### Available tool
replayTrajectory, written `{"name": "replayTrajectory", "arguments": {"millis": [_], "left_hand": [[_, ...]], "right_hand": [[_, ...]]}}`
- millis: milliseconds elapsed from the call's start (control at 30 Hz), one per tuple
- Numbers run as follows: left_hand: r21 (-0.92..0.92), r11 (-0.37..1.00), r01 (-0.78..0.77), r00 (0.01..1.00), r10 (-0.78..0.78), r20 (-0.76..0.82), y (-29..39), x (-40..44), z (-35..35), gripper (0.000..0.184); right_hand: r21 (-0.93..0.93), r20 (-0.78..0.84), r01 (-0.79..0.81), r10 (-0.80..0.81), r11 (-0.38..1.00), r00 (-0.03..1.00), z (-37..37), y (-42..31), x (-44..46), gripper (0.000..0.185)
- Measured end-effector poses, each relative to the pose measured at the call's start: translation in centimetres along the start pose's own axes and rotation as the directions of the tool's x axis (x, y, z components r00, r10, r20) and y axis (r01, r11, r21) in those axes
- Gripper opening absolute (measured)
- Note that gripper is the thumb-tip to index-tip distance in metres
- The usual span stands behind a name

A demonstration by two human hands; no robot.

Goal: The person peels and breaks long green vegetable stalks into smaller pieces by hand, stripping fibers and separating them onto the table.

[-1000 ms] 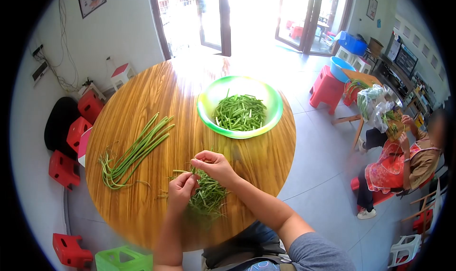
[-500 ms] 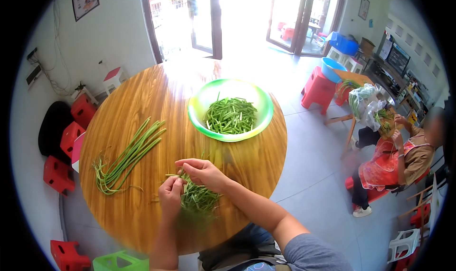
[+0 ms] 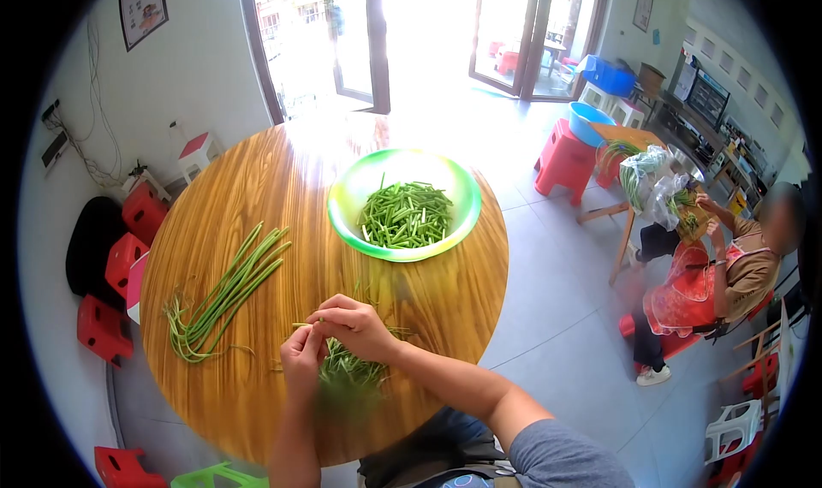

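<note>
My left hand (image 3: 301,361) is closed on a short green stem (image 3: 301,324), whose pale end sticks out to the left. Touching it, the fingers of my right hand (image 3: 351,324) are pinched together at the stem. Beneath and beside my hands lies a pile of green trimmings (image 3: 351,368), partly hidden by them. Long green stems (image 3: 231,291) lie in a loose bundle on the left of the round wooden table (image 3: 437,308). Beyond my hands, a green-and-white bowl (image 3: 342,205) holds many short cut pieces (image 3: 406,216).
At the right, a person (image 3: 736,274) in a red apron sits by a smaller table (image 3: 629,135) with greens and plastic bags. Red stools (image 3: 104,327) line the left wall. A blue basin (image 3: 591,122) rests on a red stool (image 3: 562,161) near the glass doors.
The view has shifted slightly. My right hand has moved away from my left a little and come back against it at the stem.
</note>
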State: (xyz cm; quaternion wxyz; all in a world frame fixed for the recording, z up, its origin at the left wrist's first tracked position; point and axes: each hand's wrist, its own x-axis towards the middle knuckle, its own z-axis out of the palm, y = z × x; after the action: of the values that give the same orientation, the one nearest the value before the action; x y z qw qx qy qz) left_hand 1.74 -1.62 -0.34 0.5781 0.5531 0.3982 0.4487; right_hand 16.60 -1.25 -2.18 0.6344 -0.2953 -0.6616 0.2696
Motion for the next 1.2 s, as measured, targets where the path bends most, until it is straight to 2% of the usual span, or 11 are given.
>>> {"name": "replayTrajectory", "arguments": {"millis": [233,333,433,567,700,733,800,833,933,1067,1200], "left_hand": [[0.077,0.995,-0.064,0.998,0.066,-0.018,1.1,-0.4,0.7,0.018],[0.032,0.998,-0.061,0.996,0.063,-0.058,-0.3,0.1,-0.3,0.018],[-0.1,0.995,0.02,1.0,-0.021,-0.005,-0.4,0.1,-0.8,0.018],[-0.121,0.992,0.031,0.991,-0.046,-0.122,0.0,0.2,0.1,0.018],[-0.139,0.985,-0.107,0.984,0.085,-0.159,0.1,0.5,-0.5,0.02],[-0.093,0.986,-0.138,0.979,0.121,-0.166,0.1,0.5,-0.5,0.02],[-0.038,0.982,-0.185,0.971,0.177,-0.16,-0.2,0.4,-0.5,0.022],[-0.003,0.983,-0.182,0.973,0.18,-0.143,0.0,0.2,-0.4,0.022],[0.145,0.968,-0.206,0.971,0.221,-0.092,1.1,-0.5,0.0,0.022],[0.339,0.852,-0.399,0.905,0.426,-0.005,1.3,-0.6,0.7,0.02],[0.371,0.839,-0.398,0.904,0.428,0.002,1.1,-0.7,0.7,0.021]], "right_hand": [[0.16,-0.047,-0.234,0.244,0.959,0.969,0.1,0.9,0.0,0.012],[-0.194,-0.026,0.135,-0.143,0.972,0.989,0.6,-0.5,-0.1,0.011],[-0.318,0.006,0.202,-0.211,0.926,0.977,0.7,-1.2,-0.3,0.016],[-0.161,0.109,0.356,-0.342,0.92,0.933,2.0,-3.4,-0.5,0.024],[-0.037,0.027,0.108,-0.107,0.993,0.994,2.0,-3.9,0.3,0.006],[0.206,0.038,-0.151,0.147,0.967,0.988,1.6,-2.4,0.4,0.008],[0.658,0.163,-0.461,0.485,0.596,0.859,-0.8,-1.2,0.8,0.02],[0.866,0.328,-0.487,0.605,0.114,0.726,-1.4,-0.2,0.8,0.024],[0.887,0.423,-0.458,0.481,-0.049,0.768,-1.6,1.2,0.2,0.027],[0.849,0.423,-0.529,0.581,0.016,0.696,-0.7,-0.8,0.5,0.026],[0.726,0.284,-0.599,0.646,0.339,0.709,-0.5,-1.4,0.5,0.02]]}}
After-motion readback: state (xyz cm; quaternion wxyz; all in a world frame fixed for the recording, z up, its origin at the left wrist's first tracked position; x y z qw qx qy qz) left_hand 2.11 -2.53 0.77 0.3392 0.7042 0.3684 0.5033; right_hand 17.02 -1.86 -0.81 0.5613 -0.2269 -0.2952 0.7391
